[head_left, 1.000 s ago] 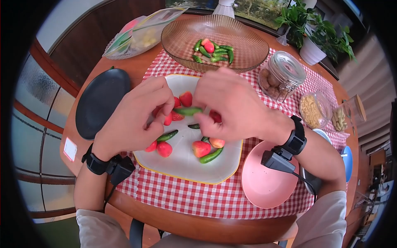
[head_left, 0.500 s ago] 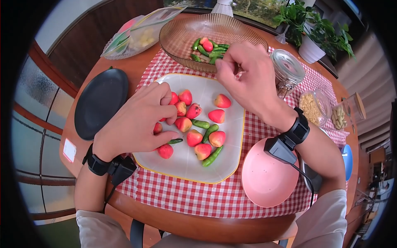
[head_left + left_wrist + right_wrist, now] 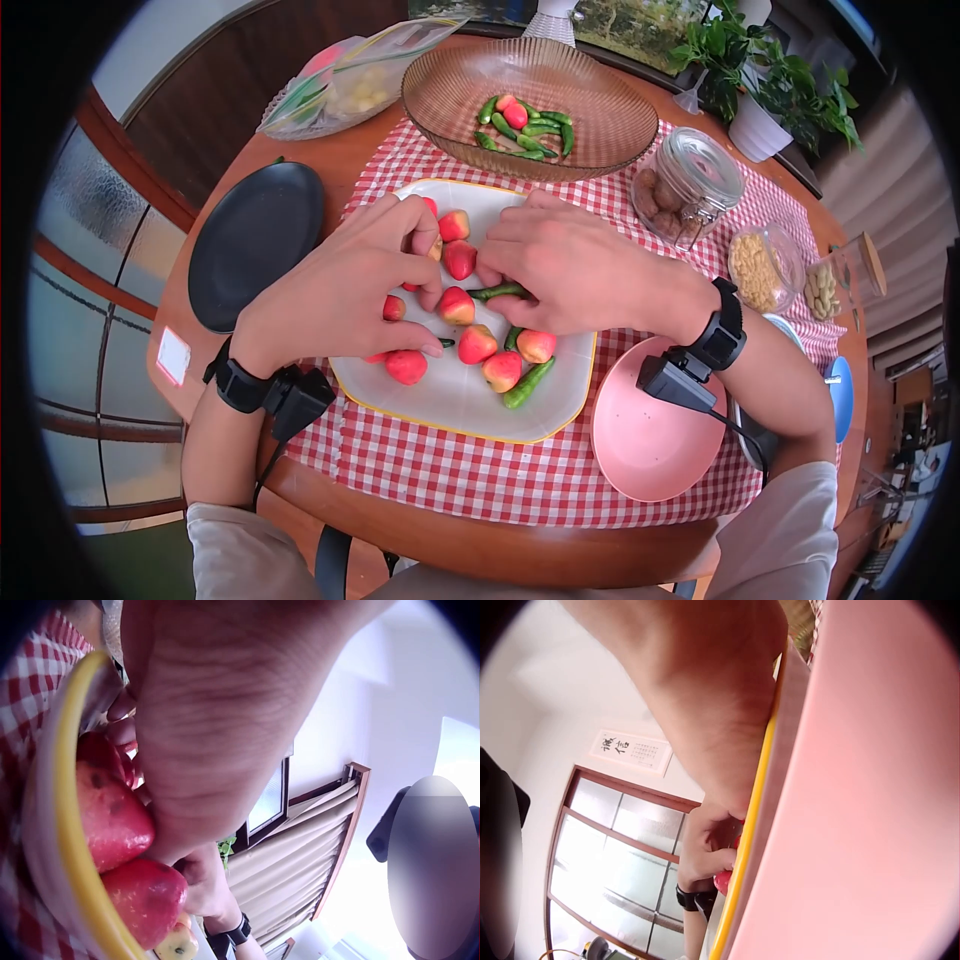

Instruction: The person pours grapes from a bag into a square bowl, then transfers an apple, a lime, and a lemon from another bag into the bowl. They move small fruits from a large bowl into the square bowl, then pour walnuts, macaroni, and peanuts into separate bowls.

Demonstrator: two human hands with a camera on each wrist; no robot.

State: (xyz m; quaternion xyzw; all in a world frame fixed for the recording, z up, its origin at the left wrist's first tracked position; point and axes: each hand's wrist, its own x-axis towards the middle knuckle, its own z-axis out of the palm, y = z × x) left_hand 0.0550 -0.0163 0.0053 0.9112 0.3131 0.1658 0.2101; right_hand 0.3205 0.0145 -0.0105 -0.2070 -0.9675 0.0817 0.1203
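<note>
A white squarish tray with a yellow rim holds several small red-and-yellow apple-like fruits and green chili peppers. In the head view my right hand pinches a dark green chili pepper between thumb and fingers at the tray's middle. My left hand hovers over the tray's left side, fingers loosely bent above red fruits, nothing visible in its grasp. A brighter green chili lies near the front. Beyond the tray, a brown ribbed glass bowl contains green chilies and red fruits.
A black oval plate sits left, a pink bowl front right. To the right stand a clip-lid jar of brown nuts and smaller jars. A zip bag lies back left; a potted plant stands back right.
My right hand went from the tray toward the glass bowl, then back to the tray, where it now pinches a chili. The chili first held between the hands has left them. The left hand stayed put.
</note>
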